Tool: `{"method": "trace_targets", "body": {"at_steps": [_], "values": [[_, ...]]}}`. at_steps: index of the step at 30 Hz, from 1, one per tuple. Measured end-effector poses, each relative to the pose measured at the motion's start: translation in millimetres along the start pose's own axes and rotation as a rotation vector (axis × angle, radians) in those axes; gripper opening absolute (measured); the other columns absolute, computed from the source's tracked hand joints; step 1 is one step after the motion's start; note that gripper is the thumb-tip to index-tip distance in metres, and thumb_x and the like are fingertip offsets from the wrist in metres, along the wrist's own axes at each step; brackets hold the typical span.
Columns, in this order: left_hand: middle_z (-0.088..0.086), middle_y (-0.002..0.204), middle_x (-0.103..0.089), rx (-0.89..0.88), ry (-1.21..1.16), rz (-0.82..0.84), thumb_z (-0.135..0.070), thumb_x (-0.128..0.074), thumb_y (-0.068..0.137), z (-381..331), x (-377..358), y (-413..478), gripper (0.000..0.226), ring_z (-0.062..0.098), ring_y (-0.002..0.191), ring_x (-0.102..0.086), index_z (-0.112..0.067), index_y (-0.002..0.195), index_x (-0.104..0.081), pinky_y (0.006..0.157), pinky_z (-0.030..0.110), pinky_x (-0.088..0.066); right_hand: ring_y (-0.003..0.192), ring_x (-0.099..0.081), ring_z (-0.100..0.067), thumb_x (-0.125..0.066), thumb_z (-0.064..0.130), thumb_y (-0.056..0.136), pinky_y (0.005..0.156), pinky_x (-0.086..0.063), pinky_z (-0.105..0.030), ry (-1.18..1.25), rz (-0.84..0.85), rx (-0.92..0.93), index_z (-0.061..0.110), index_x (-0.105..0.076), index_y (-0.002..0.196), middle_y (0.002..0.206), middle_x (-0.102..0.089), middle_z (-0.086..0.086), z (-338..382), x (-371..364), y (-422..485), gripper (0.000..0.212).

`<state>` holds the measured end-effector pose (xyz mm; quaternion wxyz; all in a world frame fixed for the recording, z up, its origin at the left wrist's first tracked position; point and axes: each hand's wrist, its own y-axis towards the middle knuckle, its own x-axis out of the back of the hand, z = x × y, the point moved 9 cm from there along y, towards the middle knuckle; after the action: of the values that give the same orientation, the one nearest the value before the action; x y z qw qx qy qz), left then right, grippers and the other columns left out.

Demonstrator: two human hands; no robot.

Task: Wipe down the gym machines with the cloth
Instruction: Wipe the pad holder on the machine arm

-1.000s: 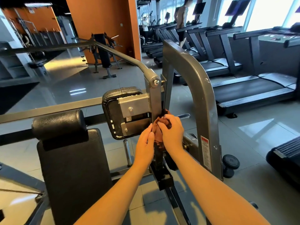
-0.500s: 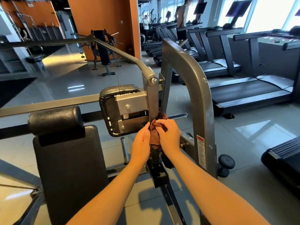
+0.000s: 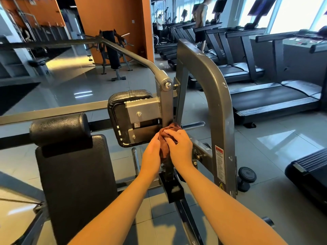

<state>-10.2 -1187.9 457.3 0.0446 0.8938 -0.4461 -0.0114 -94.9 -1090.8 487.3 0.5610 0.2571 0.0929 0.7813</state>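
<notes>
Straight ahead in the head view stands a grey painted metal upright bar (image 3: 166, 106) of the gym machine, and everything here is placed from it. A reddish-brown crumpled cloth (image 3: 171, 127) is wrapped against the lower part of that bar. The left hand (image 3: 151, 152) grips the cloth from the bar's left side; its fingertips are hidden behind the fabric. The right hand (image 3: 180, 147) clasps it from the right, with fingers (image 3: 170, 133) curled over the top folds. Just left of the bar, bolted to it by a grey bracket, is a black square vinyl pad (image 3: 118, 117). Further left lie a black cylindrical roller cushion (image 3: 58, 128) and, under it, a black flat backrest (image 3: 74, 177). Just right of the bar a short chrome peg (image 3: 193, 124) sticks out, and beyond it rises a grey curved steel frame (image 3: 217, 103) carrying a white and red warning sticker (image 3: 220, 163). A black dumbbell (image 3: 246, 175) sits on the tiled floor further right, and black treadmills (image 3: 274, 98) line the windows beyond.
</notes>
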Motion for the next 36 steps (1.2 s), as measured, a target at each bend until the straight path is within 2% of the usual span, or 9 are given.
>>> {"method": "trace_targets", "body": {"at_steps": [4,9,14,17,21,28,30,33,36], "values": [[-0.018,0.149,-0.042,-0.018,0.086,0.064,-0.041,-0.033,0.11,9,-1,2,0.038,-0.002,0.133,-0.042,-0.043,0.148,-0.035,0.108,0.017,-0.034,0.112,-0.06,-0.014,-0.064,0.016,0.097,0.103,-0.051,-0.039,-0.079,0.043,-0.115,0.025,-0.075,0.111,0.119,-0.066,0.002,-27,8,-17,0.019],[-0.028,0.131,-0.05,-0.062,0.028,0.07,-0.035,-0.033,0.108,-8,-2,-2,0.03,-0.021,0.116,-0.051,-0.044,0.135,-0.043,0.09,0.002,-0.041,0.106,-0.058,-0.005,-0.064,0.018,0.097,0.089,-0.042,-0.004,0.048,-0.095,0.049,0.023,-0.072,0.111,0.115,-0.063,0.003,35,27,17,0.016],[-0.02,0.114,-0.065,0.026,-0.082,-0.004,-0.037,-0.039,0.108,3,1,1,0.023,-0.011,0.102,-0.064,-0.045,0.118,-0.057,0.09,0.021,-0.05,0.104,-0.057,-0.004,-0.062,0.013,0.097,0.084,-0.038,0.001,0.008,-0.07,0.005,0.022,-0.072,0.106,0.111,-0.063,0.003,17,9,8,0.016],[-0.011,0.146,-0.054,0.02,0.097,0.065,-0.049,-0.039,0.105,8,-2,-1,0.04,0.002,0.13,-0.051,-0.04,0.143,-0.05,0.112,0.037,-0.042,0.105,-0.057,-0.002,-0.061,0.011,0.095,0.088,-0.041,-0.006,-0.021,-0.024,-0.064,0.025,-0.071,0.104,0.109,-0.064,0.007,-10,3,-9,0.019],[-0.01,0.156,-0.041,-0.056,0.271,0.043,-0.03,-0.038,0.11,0,5,2,0.042,-0.001,0.135,-0.036,-0.032,0.152,-0.04,0.113,0.024,-0.03,0.102,-0.055,0.001,-0.064,0.012,0.093,0.096,-0.049,-0.025,-0.082,0.032,-0.144,0.027,-0.072,0.103,0.108,-0.066,0.007,-25,7,-15,0.02],[-0.033,0.133,-0.049,-0.167,0.254,0.011,-0.032,-0.036,0.11,-26,7,11,0.033,-0.014,0.126,-0.046,-0.053,0.135,-0.043,0.102,0.009,-0.038,0.106,-0.053,-0.002,-0.06,0.013,0.099,0.084,-0.035,0.005,0.031,-0.135,-0.007,0.02,-0.065,0.118,0.118,-0.057,0.004,37,23,27,0.021],[-0.03,0.135,-0.046,-0.199,0.291,0.016,-0.032,-0.036,0.11,-24,4,11,0.035,-0.006,0.13,-0.044,-0.047,0.142,-0.041,0.106,0.016,-0.036,0.108,-0.056,-0.008,-0.059,0.01,0.098,0.087,-0.04,0.0,0.008,-0.083,-0.046,0.021,-0.065,0.113,0.118,-0.061,0.003,18,17,21,0.019],[-0.02,0.147,-0.037,-0.128,0.325,0.039,-0.028,-0.036,0.11,-8,2,7,0.043,-0.005,0.134,-0.032,-0.032,0.153,-0.035,0.11,0.017,-0.025,0.1,-0.061,-0.01,-0.06,0.007,0.094,0.093,-0.053,-0.03,-0.091,0.046,-0.135,0.023,-0.065,0.1,0.106,-0.067,0.004,-24,5,-1,0.018],[-0.008,0.156,-0.04,-0.075,0.355,0.053,-0.028,-0.037,0.11,13,5,1,0.043,0.001,0.139,-0.034,-0.025,0.154,-0.038,0.112,0.019,-0.025,0.095,-0.057,-0.002,-0.059,0.003,0.093,0.09,-0.047,-0.021,-0.127,0.061,-0.147,0.027,-0.066,0.097,0.105,-0.065,0.005,-30,4,-20,0.026]]}}
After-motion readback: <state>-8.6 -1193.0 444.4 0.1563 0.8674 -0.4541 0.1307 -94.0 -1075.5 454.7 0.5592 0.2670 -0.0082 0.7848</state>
